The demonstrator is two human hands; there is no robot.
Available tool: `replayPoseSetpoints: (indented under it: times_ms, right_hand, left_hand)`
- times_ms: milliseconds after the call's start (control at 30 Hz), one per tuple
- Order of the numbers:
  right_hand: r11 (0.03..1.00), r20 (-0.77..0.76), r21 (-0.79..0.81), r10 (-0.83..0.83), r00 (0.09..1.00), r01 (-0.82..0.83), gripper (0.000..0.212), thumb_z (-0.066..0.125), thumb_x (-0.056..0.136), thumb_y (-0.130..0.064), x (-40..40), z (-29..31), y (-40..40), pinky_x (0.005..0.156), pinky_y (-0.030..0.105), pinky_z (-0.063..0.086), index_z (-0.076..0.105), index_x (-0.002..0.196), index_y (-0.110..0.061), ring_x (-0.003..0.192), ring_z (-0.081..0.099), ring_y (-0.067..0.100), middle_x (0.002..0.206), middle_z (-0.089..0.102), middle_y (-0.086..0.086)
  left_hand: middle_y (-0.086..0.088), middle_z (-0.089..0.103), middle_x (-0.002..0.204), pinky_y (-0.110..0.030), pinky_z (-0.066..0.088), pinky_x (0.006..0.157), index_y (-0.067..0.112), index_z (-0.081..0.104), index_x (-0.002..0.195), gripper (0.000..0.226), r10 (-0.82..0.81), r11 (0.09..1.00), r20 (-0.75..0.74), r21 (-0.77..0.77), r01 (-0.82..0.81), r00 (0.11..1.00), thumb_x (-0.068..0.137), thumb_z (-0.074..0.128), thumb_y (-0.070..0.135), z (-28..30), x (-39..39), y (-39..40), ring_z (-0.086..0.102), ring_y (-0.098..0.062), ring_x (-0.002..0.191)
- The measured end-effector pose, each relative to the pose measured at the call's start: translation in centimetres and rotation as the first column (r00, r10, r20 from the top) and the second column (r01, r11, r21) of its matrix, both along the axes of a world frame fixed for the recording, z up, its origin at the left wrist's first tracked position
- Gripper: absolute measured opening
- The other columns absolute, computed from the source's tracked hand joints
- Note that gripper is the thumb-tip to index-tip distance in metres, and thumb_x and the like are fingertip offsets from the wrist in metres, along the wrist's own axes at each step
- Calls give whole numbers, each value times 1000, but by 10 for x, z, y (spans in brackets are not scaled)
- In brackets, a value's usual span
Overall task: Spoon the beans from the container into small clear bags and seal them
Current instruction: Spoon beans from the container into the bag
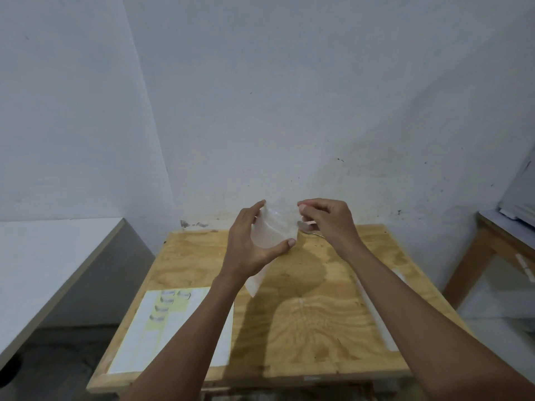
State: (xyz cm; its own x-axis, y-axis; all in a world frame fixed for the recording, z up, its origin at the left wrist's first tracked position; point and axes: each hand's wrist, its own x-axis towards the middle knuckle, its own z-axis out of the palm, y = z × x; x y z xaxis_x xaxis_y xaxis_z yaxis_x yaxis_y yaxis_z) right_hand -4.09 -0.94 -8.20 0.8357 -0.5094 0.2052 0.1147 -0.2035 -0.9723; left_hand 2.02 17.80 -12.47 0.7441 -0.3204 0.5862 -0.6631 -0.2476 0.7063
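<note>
Both hands held a bag (272, 231) above the desk (318, 314), fingers (302, 208) pinching its mouth (seemingly empty); next, spreading it for spooning.

Clear bag (272, 227) between left hand (252, 244) and right hand (330, 221), above plywood table (318, 314).

Sheet (179, 337) on table (318, 328) front-left — spoon (311, 231) at the back, behind raised bag (272, 230).

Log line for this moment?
left hand: holds bag | right hand: pinches its top | spoon: on table | beans: unseen
</note>
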Motion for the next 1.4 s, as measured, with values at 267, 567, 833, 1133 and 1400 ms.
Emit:
replayPoseSetpoints:
  times_ms: [267,567,833,1133,1400]
  right_hand:
    - [932,-216,-258,-313,925,255,17,78,87,-14,40,-76,-65,67,22,52,81,103,-10,90,72,21,100,78,5]
    - [785,-398,-606,-436,807,125,22,75,90,-20,79,-116,-87,86,40,58,79,111,-16,102,70,29,109,77,7]
    - [741,-399,-665,-452,798,87,22,65,94,-13,87,-126,-87,99,43,49,80,105,-26,109,67,28,111,76,2]
    - [730,-353,-680,-410,841,70,26,60,99,-16,69,-123,-84,75,32,52,78,115,-25,104,68,31,117,74,7]
    - [831,-272,-545,-299,915,110,16,72,89,-21,67,-73,-70,63,29,55,80,102,-24,73,69,19,87,75,1]
  left_hand:
    - [12,60,129,-43,56,90,20,54,144,107,24,995,-26,99,-21,999,59,79,81,-27,28,6,59,-8,114]
    - [10,60,127,-39,54,96,19,54,144,106,21,989,-77,146,-10,997,61,78,79,-54,51,-4,58,-5,114]
    - [6,60,133,-45,52,101,17,54,144,102,45,986,-87,166,-31,995,63,80,74,-68,59,-14,58,-13,122]
    - [6,60,131,-45,51,100,15,54,145,103,63,985,-74,163,-50,995,63,79,73,-62,54,-4,58,-14,119]
    - [5,59,131,-43,51,100,17,54,144,107,100,978,-83,190,-83,991,62,74,81,-60,55,12,58,-14,118]
